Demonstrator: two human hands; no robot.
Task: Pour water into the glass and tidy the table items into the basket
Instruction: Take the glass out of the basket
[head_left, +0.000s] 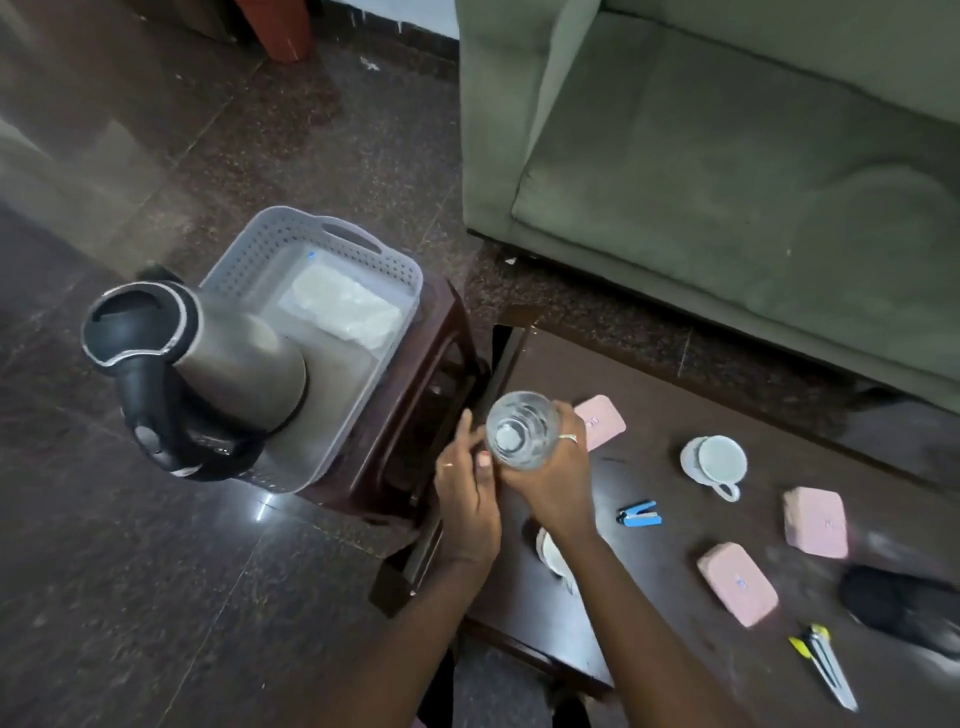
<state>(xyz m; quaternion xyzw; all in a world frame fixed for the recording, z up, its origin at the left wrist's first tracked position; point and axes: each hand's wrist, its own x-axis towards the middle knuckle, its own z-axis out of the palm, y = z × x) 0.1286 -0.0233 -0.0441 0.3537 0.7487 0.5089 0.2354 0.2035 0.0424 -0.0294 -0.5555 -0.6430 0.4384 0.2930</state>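
The glass (521, 432) is held upright by the right hand (550, 483), fingers wrapped round it. The left hand (467, 499) touches its side, fingers loose. It should be kept straight and set down on the bench (649, 519) before water is poured from the kettle (208, 374).

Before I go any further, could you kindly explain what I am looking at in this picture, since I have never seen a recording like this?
There is no machine here: a person wears a wide-angle camera on the head, looking forward and down at their own two bare hands. The right hand has a grip on a clear drinking glass, seen from above; the left hand touches its side.

To the left, a grey perforated basket stands on a small dark stool, with a steel electric kettle and a clear lidded box in it.

On the dark wooden table lie three pink cases, a white cup on its saucer, a small blue stapler and a yellow-handled utility knife. A green sofa stands behind.
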